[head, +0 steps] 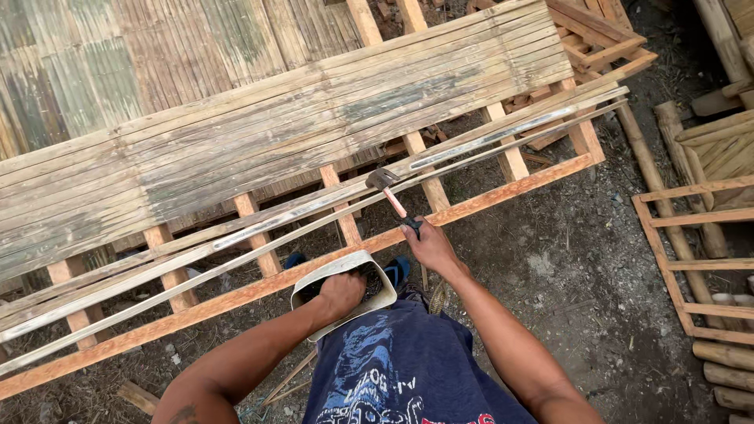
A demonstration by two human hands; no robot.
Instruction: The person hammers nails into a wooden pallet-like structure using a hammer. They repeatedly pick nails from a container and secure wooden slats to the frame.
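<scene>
Your right hand, just right of the frame's centre, is wrapped tight around the dark grip of a hammer. The hammer's red-and-white handle slants up and to the left, and its metal head rests on a loose bamboo strip lying across the wooden frame.

Your left hand, lower centre, reaches into a white container held at your waist. Its fingers are down inside, so you cannot tell whether they are closed on anything.

Several long loose strips run diagonally from the lower left to the upper right over the frame's orange-brown rails. Above them, a panel of flattened bamboo slats covers the frame's upper part. At the right edge lie round bamboo poles and another bare frame on dirt ground.
</scene>
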